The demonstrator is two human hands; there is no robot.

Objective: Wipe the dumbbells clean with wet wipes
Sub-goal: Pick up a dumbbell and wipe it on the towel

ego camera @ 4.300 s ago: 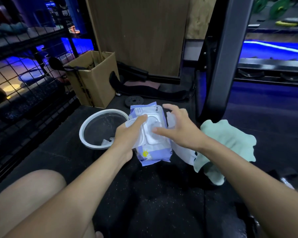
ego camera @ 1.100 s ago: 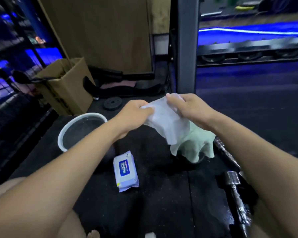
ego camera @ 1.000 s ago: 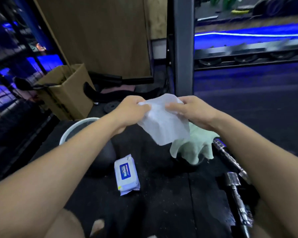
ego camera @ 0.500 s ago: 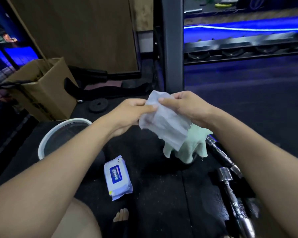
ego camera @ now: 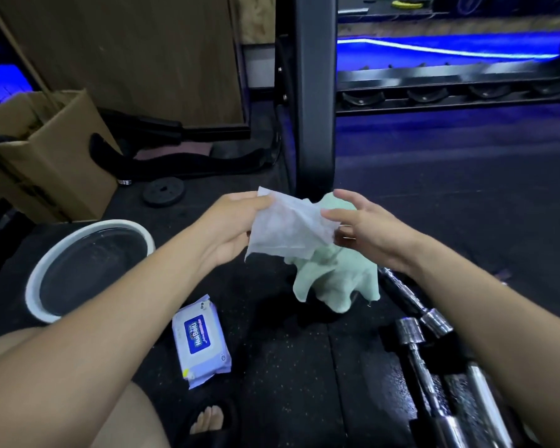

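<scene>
A wet wipe (ego camera: 288, 232) is out, pinched by the left hand (ego camera: 232, 226) while the right hand (ego camera: 366, 229) hovers loose-fingered at its edge. The dumbbells (ego camera: 434, 354) lie unwiped on the floor (ego camera: 288, 367).

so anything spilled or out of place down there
Nothing spilled that I can tell. The green cloth lies crumpled in a heap on the floor mat, and the wipes pack lies askew beside the basin. Ordinary working clutter.
</scene>
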